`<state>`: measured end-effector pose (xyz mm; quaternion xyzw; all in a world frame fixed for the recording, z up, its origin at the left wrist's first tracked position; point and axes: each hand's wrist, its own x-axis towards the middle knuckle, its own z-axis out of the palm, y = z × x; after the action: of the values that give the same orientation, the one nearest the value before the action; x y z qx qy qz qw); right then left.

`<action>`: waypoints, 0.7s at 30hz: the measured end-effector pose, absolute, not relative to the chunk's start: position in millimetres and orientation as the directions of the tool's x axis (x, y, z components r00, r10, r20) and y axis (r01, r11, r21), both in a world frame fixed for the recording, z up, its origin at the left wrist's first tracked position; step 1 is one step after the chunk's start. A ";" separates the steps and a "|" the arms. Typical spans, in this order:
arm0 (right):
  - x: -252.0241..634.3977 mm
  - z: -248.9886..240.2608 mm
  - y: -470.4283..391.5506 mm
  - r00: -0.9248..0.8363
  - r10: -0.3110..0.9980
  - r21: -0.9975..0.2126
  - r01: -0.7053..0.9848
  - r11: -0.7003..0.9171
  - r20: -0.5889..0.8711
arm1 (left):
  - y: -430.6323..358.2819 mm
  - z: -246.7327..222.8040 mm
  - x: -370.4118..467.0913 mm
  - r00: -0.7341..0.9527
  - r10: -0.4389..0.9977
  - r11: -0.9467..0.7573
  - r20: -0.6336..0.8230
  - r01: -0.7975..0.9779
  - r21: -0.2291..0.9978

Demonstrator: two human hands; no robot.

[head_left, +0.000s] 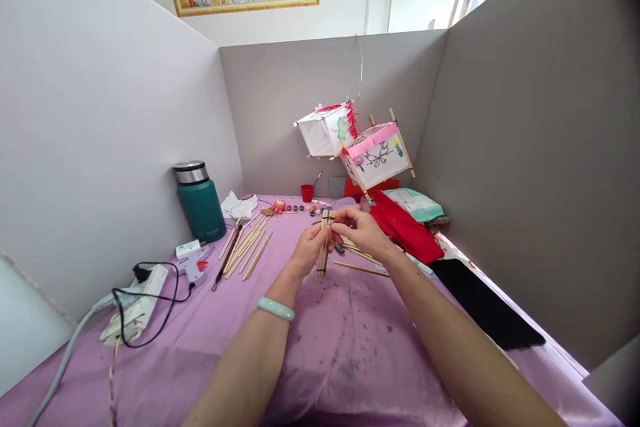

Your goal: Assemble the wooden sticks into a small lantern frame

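Observation:
My left hand [307, 250] and my right hand [361, 230] together hold a small bundle of short wooden sticks [325, 243] upright above the purple cloth [320, 340]. The left hand grips the bundle's middle from the left. The right hand's fingers pinch its upper end from the right. A pale green bangle [276, 308] sits on my left wrist. More loose sticks [247, 245] lie fanned out on the cloth to the left, and a few sticks [361, 259] lie under my right wrist.
A green flask [200, 201] stands at the left wall. A glue gun [195, 263] and power strip [137, 303] lie front left. Two paper lanterns [357, 143] hang at the back. Red cloth [405, 227], a black sheet [483, 307], a red cup [307, 192] and small paint pots [300, 208] lie around.

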<state>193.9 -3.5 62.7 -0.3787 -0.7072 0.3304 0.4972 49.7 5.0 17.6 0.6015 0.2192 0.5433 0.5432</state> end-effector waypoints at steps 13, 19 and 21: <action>171.3 42.7 -0.5 -0.045 0.883 -0.884 0.006 0.467 0.467 | 7.6 12.7 48.2 0.311 0.865 -0.300 0.395 -0.312 0.902; 170.4 42.5 -1.5 -0.059 0.868 -0.865 0.080 0.496 0.492 | 6.5 13.4 49.1 0.303 0.861 -0.327 0.408 -0.283 0.902; 168.2 42.1 -2.1 -0.034 0.859 -0.851 0.122 0.510 0.510 | 5.9 13.8 49.8 0.292 0.869 -0.329 0.400 -0.263 0.907</action>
<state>168.2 -2.1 42.1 -0.3801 -0.6456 0.3167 0.5817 49.8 5.9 13.8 0.6103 0.2483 0.5406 0.5231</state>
